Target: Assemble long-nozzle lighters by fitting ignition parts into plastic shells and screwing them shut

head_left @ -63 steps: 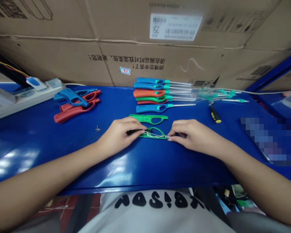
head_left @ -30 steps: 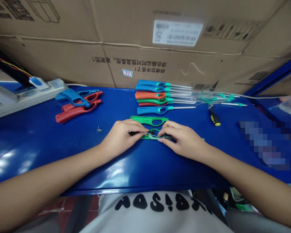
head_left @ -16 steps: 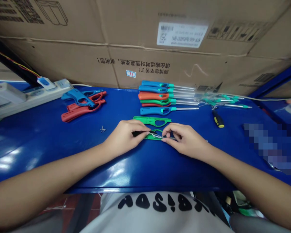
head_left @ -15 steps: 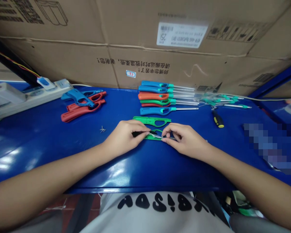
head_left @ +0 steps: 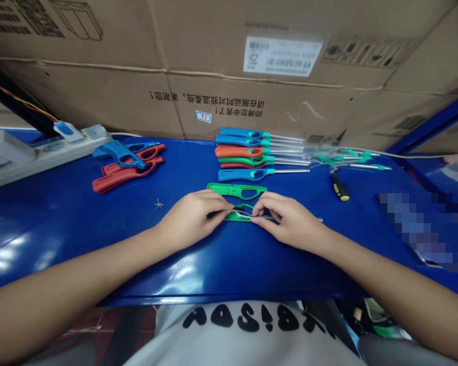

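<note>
Our left hand point(head_left: 191, 218) and right hand point(head_left: 290, 219) are nearly closed, fingertips pinching at a green lighter shell point(head_left: 238, 216) lying flat, thin wire point(head_left: 241, 212) across it; our fingers partly hide the grip. A second green shell point(head_left: 236, 190) lies just beyond on the blue tabletop point(head_left: 80, 223).

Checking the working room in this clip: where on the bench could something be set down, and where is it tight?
Bare bench lies left of the pins, below the red shells, and along the front edge. It is crowded at the back around the lighter row, and between the left hand and right hand, over the green shell.
</note>
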Demonstrator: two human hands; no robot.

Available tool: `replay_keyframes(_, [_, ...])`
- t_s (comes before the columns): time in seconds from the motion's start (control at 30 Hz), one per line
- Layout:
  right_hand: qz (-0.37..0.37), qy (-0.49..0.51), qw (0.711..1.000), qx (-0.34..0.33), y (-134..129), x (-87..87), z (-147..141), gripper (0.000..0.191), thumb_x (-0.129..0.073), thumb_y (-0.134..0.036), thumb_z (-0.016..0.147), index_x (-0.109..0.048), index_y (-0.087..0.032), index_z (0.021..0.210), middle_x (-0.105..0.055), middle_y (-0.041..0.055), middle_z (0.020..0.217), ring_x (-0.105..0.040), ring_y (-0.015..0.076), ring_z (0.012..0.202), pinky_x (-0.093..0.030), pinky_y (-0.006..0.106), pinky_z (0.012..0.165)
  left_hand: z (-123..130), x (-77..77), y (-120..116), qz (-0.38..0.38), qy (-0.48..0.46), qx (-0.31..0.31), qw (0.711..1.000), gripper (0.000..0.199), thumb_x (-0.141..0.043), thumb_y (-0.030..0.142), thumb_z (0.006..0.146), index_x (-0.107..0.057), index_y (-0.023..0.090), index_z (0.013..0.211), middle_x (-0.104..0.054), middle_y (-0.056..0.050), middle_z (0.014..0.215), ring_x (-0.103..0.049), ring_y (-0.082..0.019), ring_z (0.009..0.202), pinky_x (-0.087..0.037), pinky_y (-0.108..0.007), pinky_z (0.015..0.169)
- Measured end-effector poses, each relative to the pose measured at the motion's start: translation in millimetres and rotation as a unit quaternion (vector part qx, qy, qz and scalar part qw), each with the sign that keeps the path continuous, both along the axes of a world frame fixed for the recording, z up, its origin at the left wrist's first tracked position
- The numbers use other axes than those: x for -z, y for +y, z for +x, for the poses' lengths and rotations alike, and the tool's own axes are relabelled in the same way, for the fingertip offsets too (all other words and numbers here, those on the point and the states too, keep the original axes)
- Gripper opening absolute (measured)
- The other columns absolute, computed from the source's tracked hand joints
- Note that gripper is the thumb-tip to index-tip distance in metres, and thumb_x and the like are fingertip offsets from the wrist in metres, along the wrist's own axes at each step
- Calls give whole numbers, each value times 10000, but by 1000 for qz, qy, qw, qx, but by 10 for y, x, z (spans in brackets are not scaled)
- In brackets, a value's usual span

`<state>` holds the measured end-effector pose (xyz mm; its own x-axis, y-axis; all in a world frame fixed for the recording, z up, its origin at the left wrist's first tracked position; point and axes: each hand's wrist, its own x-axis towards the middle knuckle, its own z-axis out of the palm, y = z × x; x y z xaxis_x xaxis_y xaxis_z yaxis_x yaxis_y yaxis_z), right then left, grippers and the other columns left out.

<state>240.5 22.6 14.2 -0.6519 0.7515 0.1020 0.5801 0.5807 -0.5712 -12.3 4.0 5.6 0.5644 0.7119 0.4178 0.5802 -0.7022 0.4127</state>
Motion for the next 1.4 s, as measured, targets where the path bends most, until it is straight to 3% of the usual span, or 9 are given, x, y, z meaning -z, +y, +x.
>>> replay_keyframes(0.13, [-3, 5, 1000, 4, -7, -6, 2, 82, -566, -227, 956, -639, -198, 932, -630, 16, 922, -456, 103, 615, -365, 258, 625, 7, 4, 20, -22, -14, -27, 999, 204, -613, 236, 966, -761, 169, 1088, -778, -80, 979, -723, -215, 874, -582, -330, 788])
replay_keyframes(0.33, [-5, -8, 1000, 0, -7, 22, 11, 91, -596, -254, 951, -662, -221, 1004, -646, 32, 1002, -569, 142, 775, -403, 268, 684, 10, -8, 33, -47, -16, -6, 999, 174, -608, 207, 963, -770, 184, 1022, -759, -73, 960, -719, -203, 875, -577, -318, 793])
replay_keyframes(0.53, [-3, -9, 1000, 2, -4, 16, -1, 69, -592, -240, 952, -652, -217, 976, -652, 30, 984, -527, 128, 699, -399, 267, 656, 34, 15, 36, -55, -58, -26, 996, 126, -646, 208, 943, -763, 177, 977, -765, -69, 941, -722, -199, 850, -573, -318, 786])
replay_keyframes(0.8, [-7, -12, 1000, 8, -11, 14, -10, 56, -600, -215, 940, -651, -210, 962, -650, 18, 970, -492, 112, 653, -382, 263, 639, 15, -20, 11, -62, -36, -18, 997, 159, -622, 156, 939, -777, 168, 968, -769, -72, 951, -730, -202, 861, -587, -320, 792])
replay_keyframes(0.93, [-7, -17, 1000, 10, -13, 3, -8, 58, -596, -212, 938, -649, -213, 962, -653, 17, 972, -535, 123, 696, -392, 267, 653, -7, -13, -5, -37, 9, -6, 999, 184, -609, 160, 947, -780, 180, 1012, -768, -74, 1006, -724, -209, 901, -590, -329, 821])
replay_keyframes(1.13, [3, -27, 1000, 0, -48, -17, 3, 130, -582, -254, 959, -645, -232, 1070, -655, 33, 1073, -625, 173, 904, -448, 292, 752, 4, -55, -93, 7, 115, -9, 993, 249, -533, 202, 996, -765, 149, 1070, -734, -106, 1102, -688, -255, 988, -580, -398, 879])
replay_keyframes(1.3, [8, -27, 1000, -7, -56, 3, -4, 102, -575, -238, 965, -650, -241, 1034, -646, 24, 1092, -629, 168, 892, -457, 297, 768, 29, -167, -183, 24, 206, -28, 978, 290, -514, 258, 1012, -718, 155, 1191, -692, -120, 1088, -641, -287, 972, -555, -467, 845])
replay_keyframes(1.4, [11, -13, 1000, -8, -46, 11, 2, 59, -592, -206, 948, -630, -227, 988, -640, 20, 1050, -613, 161, 879, -444, 283, 747, 14, -151, -176, 10, 203, -25, 979, 282, -543, 233, 1000, -695, 164, 1227, -678, -111, 1083, -625, -281, 978, -540, -467, 849])
